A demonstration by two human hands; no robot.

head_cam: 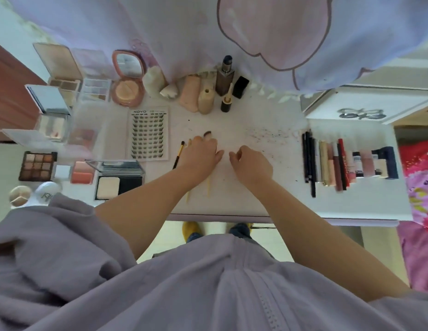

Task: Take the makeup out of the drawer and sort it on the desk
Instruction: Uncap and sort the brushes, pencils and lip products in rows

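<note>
Brushes sit mid-desk under my left hand, fingers flat on them — light, thin, prone to rolling, so I'd pinch each at the handle, not the soft bristles. Right hand hovers beside it, loosely curled, holding nothing.

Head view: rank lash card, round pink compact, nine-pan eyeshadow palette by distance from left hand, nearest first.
From the left hand:
1. Lash card, just to its left.
2. Round pink compact, at the desk's back, left.
3. Nine-pan eyeshadow palette, far left edge.

Pink floral bedding at right
</note>
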